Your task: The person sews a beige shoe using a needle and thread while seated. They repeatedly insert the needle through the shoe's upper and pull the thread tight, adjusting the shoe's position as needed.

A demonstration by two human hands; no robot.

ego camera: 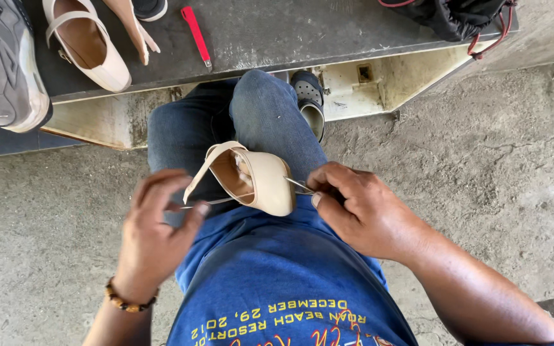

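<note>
Resting on lap, beige shoe (258, 179), between both hands' fingers (190, 208)

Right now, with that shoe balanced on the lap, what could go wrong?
The right hand pushes a thin metal tool into the beige shoe; a slip could perhaps jab the left hand, whose fingers pinch a thread close by. The shoe only rests on the jeans, so it might roll off onto the concrete floor. A hard tug could snap the thread.
</note>
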